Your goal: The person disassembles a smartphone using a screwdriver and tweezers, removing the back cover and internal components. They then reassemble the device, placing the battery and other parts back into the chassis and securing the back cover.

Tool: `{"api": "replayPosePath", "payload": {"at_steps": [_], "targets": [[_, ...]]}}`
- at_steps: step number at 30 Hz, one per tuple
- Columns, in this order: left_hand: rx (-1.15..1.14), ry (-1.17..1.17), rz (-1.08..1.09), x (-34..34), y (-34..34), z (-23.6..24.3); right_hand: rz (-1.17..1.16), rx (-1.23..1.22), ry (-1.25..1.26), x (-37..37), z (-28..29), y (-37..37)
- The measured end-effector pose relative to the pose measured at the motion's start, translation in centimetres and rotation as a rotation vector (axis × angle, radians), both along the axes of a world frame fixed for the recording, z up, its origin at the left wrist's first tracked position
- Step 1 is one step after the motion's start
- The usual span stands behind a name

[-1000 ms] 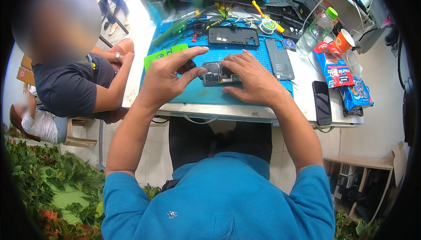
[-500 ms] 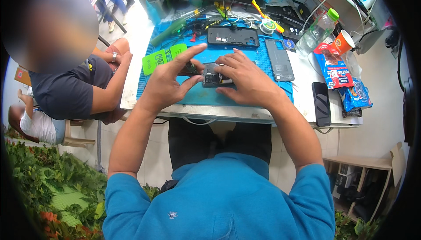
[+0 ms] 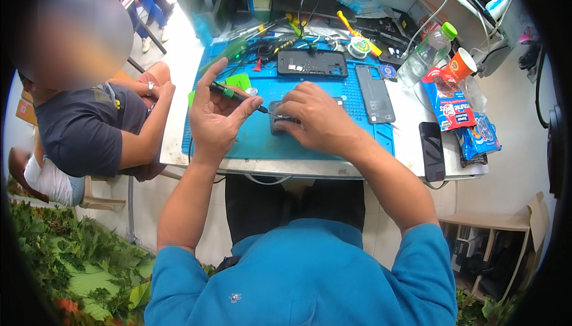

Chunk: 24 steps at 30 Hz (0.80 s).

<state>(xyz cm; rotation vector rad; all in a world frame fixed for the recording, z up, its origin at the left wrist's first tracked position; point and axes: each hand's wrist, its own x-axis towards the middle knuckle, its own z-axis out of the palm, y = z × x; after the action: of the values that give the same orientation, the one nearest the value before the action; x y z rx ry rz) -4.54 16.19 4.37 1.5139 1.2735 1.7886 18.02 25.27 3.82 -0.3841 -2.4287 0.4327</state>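
My left hand [image 3: 215,111] grips a black-and-green screwdriver [image 3: 229,93] between thumb and fingers, with its index finger raised. The screwdriver slants down to the right, its shaft reaching the left end of an opened smartphone [image 3: 275,111]. Over that phone lies my right hand [image 3: 313,111], fingers and thumb bent about its body and hiding much of it. Whether the tip touches the phone, I cannot tell. Beneath is a blue work mat [image 3: 250,141]. A bright green card [image 3: 239,81] shows partly behind my left hand.
Beyond my hands lies a black phone frame [image 3: 311,64], with a grey back cover [image 3: 374,95] to its right. A dark phone [image 3: 432,150], snack packets [image 3: 456,105], an orange cup [image 3: 462,64] and a clear bottle [image 3: 426,55] crowd the right. Someone sits at left [image 3: 83,126].
My left hand has turned and shifted left, bringing the screwdriver into a slant toward the phone. My right hand has moved slightly left and bent its fingers over the phone.
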Motion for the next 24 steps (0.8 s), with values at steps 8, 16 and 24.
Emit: {"api": "replayPosePath", "payload": {"at_steps": [8,16,24], "targets": [[0.07,-0.058,0.101,-1.0,0.3,0.3,-0.311,0.179,-0.127,0.6,0.8,7.0],[0.035,-0.039,0.088,-3.2,-1.3,0.2,-0.426,0.117,-0.242,2.7,1.9,7.7],[-0.536,0.685,-0.022,-5.9,0.2,3.2,-0.102,-0.201,-0.666,5.8,4.8,3.8]]}}
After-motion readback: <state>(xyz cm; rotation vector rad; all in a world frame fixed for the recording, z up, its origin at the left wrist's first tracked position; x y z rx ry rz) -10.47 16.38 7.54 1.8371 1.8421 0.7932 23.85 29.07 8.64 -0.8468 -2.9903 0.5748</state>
